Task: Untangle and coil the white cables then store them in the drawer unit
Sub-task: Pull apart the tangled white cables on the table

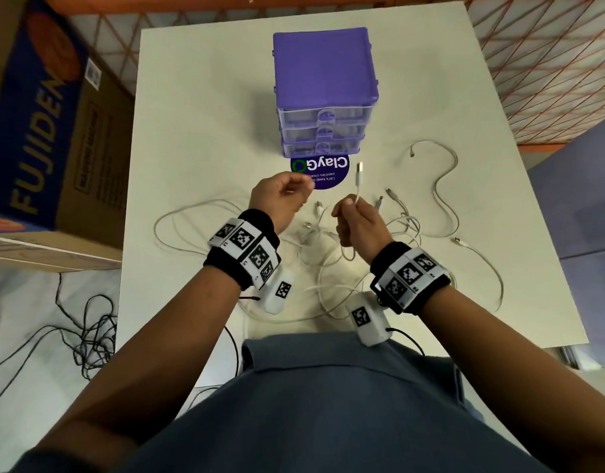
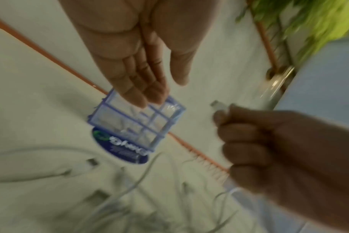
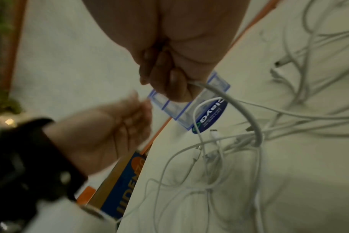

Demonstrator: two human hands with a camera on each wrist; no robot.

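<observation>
A purple drawer unit (image 1: 325, 73) with three clear drawers, all pushed in, stands at the back middle of the white table (image 1: 198, 131). Several white cables (image 1: 328, 254) lie tangled in front of it. My right hand (image 1: 354, 216) grips one white cable (image 1: 358, 186) just below its USB plug (image 1: 359, 166), which points up. In the right wrist view this cable (image 3: 239, 104) curves down from my fist (image 3: 169, 75) into the tangle (image 3: 229, 149). My left hand (image 1: 287, 192) hovers beside it holding nothing; the left wrist view shows its fingers (image 2: 141, 88) straight.
A round blue ClayGo sticker (image 1: 328, 172) lies in front of the drawers. One loose white cable (image 1: 444, 186) snakes over the table's right side. A large cardboard box (image 1: 45, 131) stands left of the table, orange mesh fencing (image 1: 533, 63) behind it, black wires (image 1: 82, 336) on the floor.
</observation>
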